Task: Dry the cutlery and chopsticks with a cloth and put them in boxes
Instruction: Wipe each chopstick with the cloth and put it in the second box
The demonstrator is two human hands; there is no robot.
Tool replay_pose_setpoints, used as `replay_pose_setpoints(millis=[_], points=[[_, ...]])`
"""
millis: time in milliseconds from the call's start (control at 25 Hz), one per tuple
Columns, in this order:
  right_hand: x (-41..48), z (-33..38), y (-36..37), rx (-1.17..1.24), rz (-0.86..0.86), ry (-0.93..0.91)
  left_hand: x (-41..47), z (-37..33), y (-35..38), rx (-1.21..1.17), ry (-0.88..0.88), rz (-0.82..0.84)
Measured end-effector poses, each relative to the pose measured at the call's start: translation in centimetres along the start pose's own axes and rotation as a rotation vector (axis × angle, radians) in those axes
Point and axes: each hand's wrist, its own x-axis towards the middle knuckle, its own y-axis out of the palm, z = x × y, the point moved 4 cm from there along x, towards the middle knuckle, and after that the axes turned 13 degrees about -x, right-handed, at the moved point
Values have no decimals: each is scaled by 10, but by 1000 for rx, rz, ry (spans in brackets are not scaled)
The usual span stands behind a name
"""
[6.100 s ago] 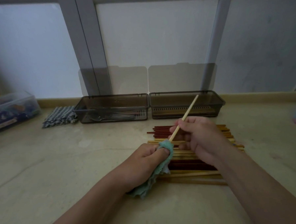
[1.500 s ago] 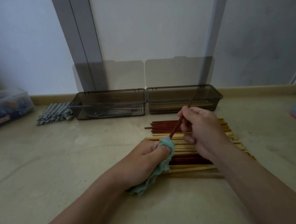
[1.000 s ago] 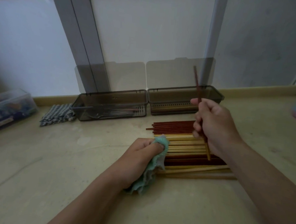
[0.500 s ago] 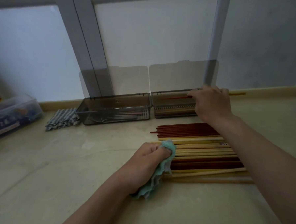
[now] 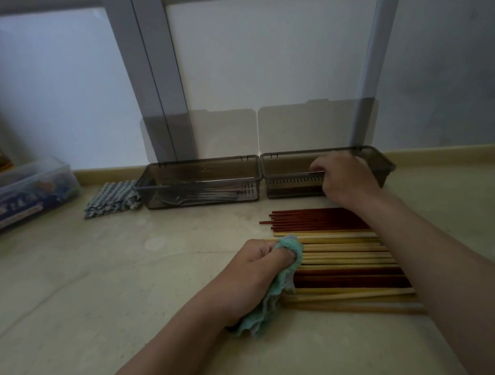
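We note the left hand (image 5: 258, 259) resting on the counter (image 5: 121, 281), fingers curled tight round the green cloth (image 5: 265, 308), at the left ends of the loose chopsticks (image 5: 346, 250). These lie in a flat row, red-brown and pale ones mixed, just in front of the right box (image 5: 385, 166). The right hand (image 5: 345, 178) reaches over the front wall of that box, fingers bent down inside; we cannot tell whether they hold anything. The left box (image 5: 201, 163), set against the right one, contains cutlery (image 5: 200, 197). Both lids stand upright. A checked cloth (image 5: 112, 197) lies beside the left box.
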Motion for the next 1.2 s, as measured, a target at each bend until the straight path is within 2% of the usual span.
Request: replay_pose_setpoints(millis=[120,200,400,720,800,960,1200], points=[[-31,14,-25,111,-79,-21,-2,-3,2,-11,6,-13],[-56,26,-34,162,20,-65,-3,-6,4,-38,-4,-24],[-105,43,-31,33,323,-200,-3,-6,-1,-136,-4,-104],[-107,52,-28,48,368,-221,0,-3,-5,-216,-43,-190],[-106,52,-29,65,293,-226,-1,-6,-6,-229,-14,-247],[-107,52,-54,232,-52,-275,-1,-11,-12,-243,103,-389],[-117,73,-46,342,-12,-390,2,-7,-22,-266,200,-505]])
